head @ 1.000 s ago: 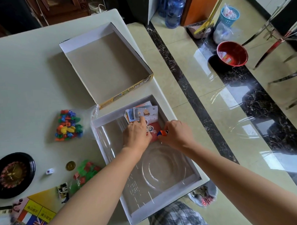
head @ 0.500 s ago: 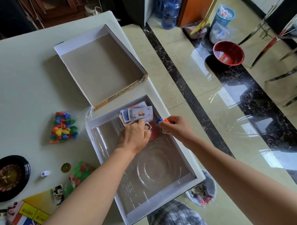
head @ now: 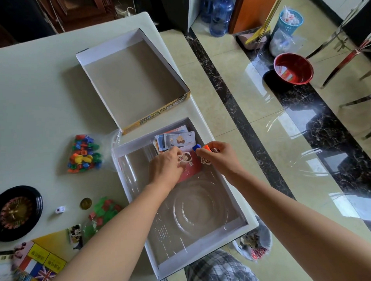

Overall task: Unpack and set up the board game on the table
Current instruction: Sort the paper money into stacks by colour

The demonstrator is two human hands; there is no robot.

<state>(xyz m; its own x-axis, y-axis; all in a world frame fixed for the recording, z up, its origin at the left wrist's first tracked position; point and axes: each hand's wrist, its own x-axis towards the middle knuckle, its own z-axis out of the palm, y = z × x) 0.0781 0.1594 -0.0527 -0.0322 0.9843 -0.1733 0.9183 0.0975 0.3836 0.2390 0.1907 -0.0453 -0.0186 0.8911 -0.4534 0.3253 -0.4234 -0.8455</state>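
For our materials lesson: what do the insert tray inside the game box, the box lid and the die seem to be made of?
Insert tray: clear glossy moulded plastic, probably; it shows glare streaks and pressed ring shapes.
Box lid: matt cardboard, grey-brown inside with white folded walls.
Die: likely hard white plastic with dark pips; too small to be sure.

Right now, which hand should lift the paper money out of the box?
Left. The left hand lies right beside the paper money and looks free, while the right hand already holds small pieces.
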